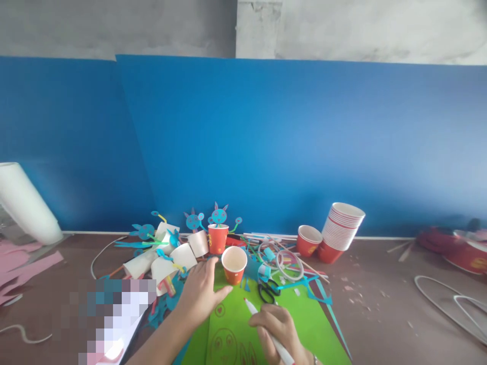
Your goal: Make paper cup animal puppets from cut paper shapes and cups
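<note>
My right hand (pixel 279 329) grips a white marker (pixel 279 347) with a red tip, held above a green paper sheet (pixel 314 324). Beside an orange-red paper cup (pixel 233 276) is my left hand (pixel 201 291), thumb and fingers apart; I cannot tell whether it touches the cup. The cup stands upright on the green sheet. Drawn in red on the sheet are a round face (pixel 223 347), pointed ear shapes (pixel 245 352) and a small circle with a heart (pixel 219 310). Black-handled scissors (pixel 268 291) lie just beyond the marker.
Paper-cup figures with blue cut-out faces (pixel 219 215) crowd the back left. Tape rolls (pixel 289 265), straws and blue scraps (pixel 319 294) lie behind the sheet. A tall cup stack (pixel 340 230) stands right of a single cup (pixel 308 240). Pink paper (pixel 23 268) and a white roll (pixel 28 203) are left.
</note>
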Demonstrator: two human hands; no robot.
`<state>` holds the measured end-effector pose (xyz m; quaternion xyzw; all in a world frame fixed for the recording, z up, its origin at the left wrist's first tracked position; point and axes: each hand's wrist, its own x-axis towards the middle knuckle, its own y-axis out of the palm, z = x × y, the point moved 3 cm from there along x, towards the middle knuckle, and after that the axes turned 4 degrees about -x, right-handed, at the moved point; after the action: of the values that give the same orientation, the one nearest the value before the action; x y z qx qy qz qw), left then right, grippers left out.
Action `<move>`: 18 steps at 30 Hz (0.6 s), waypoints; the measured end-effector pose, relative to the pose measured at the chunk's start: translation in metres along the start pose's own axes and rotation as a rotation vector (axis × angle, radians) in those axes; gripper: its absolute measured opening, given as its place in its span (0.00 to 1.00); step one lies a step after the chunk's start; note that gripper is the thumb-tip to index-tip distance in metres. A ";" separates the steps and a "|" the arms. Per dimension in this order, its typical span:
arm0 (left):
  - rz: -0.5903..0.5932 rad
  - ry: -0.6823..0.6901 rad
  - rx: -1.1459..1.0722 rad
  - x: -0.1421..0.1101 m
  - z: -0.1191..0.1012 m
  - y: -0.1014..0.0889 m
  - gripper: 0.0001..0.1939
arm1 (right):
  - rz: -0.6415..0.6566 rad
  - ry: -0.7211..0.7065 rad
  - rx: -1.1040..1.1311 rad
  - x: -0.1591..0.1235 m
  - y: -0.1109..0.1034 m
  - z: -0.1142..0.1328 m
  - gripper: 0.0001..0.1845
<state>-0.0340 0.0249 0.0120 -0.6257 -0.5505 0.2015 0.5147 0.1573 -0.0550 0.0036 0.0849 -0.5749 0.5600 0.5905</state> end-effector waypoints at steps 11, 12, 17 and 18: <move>0.024 0.077 -0.115 0.014 -0.040 0.009 0.06 | -0.036 0.010 0.035 -0.006 -0.003 -0.004 0.15; 0.026 0.082 -0.112 0.013 -0.042 0.011 0.09 | -0.041 0.012 0.033 -0.006 -0.003 -0.004 0.15; 0.016 0.128 -0.201 0.009 -0.041 0.020 0.26 | -0.012 -0.035 0.041 -0.001 -0.003 0.000 0.16; 0.013 0.130 -0.234 0.008 -0.038 0.020 0.30 | -0.009 -0.039 0.045 0.000 -0.003 0.001 0.16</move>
<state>0.0094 0.0191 0.0122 -0.6967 -0.5314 0.0983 0.4717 0.1590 -0.0565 0.0050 0.1115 -0.5732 0.5684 0.5796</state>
